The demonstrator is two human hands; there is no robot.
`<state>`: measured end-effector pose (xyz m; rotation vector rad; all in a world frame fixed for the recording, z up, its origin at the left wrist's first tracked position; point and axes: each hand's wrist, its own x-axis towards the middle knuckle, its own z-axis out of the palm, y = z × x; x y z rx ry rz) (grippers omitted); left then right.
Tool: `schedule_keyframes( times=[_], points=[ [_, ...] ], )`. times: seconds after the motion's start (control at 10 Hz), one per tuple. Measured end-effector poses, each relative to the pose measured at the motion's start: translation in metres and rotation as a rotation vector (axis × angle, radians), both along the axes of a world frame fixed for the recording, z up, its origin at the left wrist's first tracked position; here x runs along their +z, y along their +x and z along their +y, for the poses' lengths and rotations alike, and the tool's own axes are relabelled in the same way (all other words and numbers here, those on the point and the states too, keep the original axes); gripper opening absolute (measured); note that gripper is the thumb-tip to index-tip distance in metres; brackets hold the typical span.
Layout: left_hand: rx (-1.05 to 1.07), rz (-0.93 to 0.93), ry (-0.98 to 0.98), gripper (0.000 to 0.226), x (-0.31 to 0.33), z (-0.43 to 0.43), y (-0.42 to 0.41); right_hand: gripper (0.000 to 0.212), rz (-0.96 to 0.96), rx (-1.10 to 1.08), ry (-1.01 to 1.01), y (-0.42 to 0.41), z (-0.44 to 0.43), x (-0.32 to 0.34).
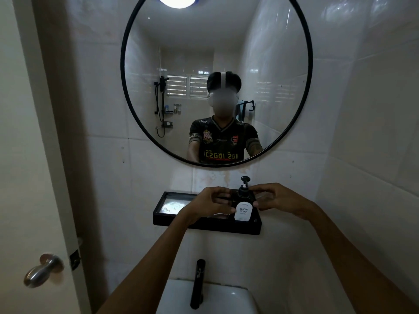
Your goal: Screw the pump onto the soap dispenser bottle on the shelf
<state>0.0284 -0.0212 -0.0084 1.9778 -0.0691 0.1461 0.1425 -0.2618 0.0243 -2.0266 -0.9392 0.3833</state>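
Below the round mirror [216, 80], the soap dispenser bottle [243, 206] stands on the black shelf [204, 226] between both hands, left hand [209, 203] and right hand [280, 198] gripping its sides, pump [244, 188] apparently seated, tightness undeterminable.

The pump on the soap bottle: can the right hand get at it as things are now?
Probably yes. The right hand is already beside the bottle, and nothing stands between its fingers and the pump.

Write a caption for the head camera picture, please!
Both hands, left and right, hold the black soap bottle with pump on a shelf under a round mirror.
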Motion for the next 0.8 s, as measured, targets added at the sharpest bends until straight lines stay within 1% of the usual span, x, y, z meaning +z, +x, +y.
schedule_keyframes(
  times=[0.2,0.4,0.5,0.6,0.7,0.8],
  points=[
    [-0.017,-0.005,-0.012,0.064,-0.004,-0.011,0.004,0.063,0.025,-0.014,-0.012,0.001,-0.009,0.000],
    [-0.016,-0.022,0.058,0.065,-0.002,-0.007,0.006,0.063,0.033,-0.024,-0.005,0.001,-0.009,-0.002],
    [-0.015,-0.019,0.089,0.067,0.001,-0.006,0.004,0.060,0.029,-0.035,0.008,-0.002,-0.009,-0.006],
    [-0.024,0.003,0.087,0.074,0.003,-0.006,-0.001,0.056,0.042,-0.068,0.040,-0.010,-0.008,-0.009],
    [-0.022,-0.007,0.125,0.072,-0.002,-0.005,-0.008,0.048,0.086,-0.097,0.095,-0.008,-0.007,-0.017],
    [0.055,-0.063,0.220,0.062,-0.003,0.003,-0.019,0.038,0.082,-0.219,0.161,-0.011,-0.001,-0.019]
  ],
)
